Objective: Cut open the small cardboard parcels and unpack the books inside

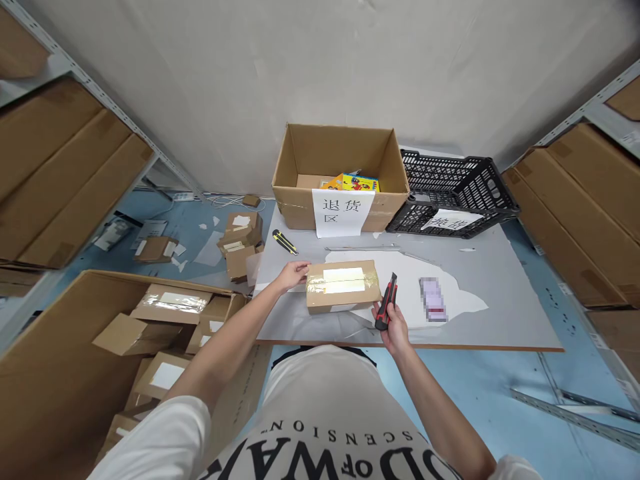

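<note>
A taped cardboard box [343, 287] with white labels sits in front of me on the table. My left hand [294, 274] is closed at its left end, fingertips on the box's edge. In my right hand [395, 327] is a red and black utility knife [387, 301], its tip pointing away from me. Some fingers of that hand reach the box's right end. Whether the knife's blade is out, I cannot tell. A yellow and black utility knife [285, 242] lies on the table beyond my left hand.
Behind stand an open carton [295, 212] with colourful packages and a black plastic crate [455, 227]. A blurred-out phone-like item [433, 300] lies right on white paper. A large carton [100, 277] of parcels stands at my left. Loaded shelves flank both sides.
</note>
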`<action>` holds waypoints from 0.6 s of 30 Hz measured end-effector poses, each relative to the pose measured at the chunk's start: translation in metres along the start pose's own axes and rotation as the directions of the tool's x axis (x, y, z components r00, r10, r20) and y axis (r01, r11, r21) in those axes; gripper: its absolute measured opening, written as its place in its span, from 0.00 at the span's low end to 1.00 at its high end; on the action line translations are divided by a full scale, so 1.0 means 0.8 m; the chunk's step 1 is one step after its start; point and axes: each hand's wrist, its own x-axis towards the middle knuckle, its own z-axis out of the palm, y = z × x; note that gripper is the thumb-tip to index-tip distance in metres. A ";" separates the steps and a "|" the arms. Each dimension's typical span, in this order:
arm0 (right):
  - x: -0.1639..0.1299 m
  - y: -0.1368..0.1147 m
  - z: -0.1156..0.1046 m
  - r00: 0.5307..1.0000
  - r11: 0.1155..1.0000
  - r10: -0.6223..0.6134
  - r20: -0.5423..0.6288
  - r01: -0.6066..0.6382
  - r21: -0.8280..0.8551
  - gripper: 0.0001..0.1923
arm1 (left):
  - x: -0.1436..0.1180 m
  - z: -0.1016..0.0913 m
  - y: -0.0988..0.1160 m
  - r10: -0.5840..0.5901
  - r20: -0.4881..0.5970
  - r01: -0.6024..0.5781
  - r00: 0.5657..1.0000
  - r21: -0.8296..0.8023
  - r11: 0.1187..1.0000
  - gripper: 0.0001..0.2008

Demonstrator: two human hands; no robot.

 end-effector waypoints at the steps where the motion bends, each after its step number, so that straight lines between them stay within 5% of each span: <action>1: 0.009 -0.008 0.003 1.000 1.000 -0.009 0.016 0.010 -0.027 0.12 | -0.006 0.000 -0.004 0.004 -0.019 -0.005 1.000 -0.025 1.000 0.20; 11: 0.138 -0.100 0.089 0.974 0.931 0.070 0.215 0.014 -0.365 0.04 | -0.073 0.040 -0.079 0.045 -0.247 -0.129 0.968 -0.336 0.933 0.19; 18: 0.193 -0.099 0.144 0.940 0.812 0.185 0.287 0.018 -0.583 0.03 | -0.104 0.091 -0.120 -0.036 -0.300 -0.114 0.953 -0.469 0.876 0.17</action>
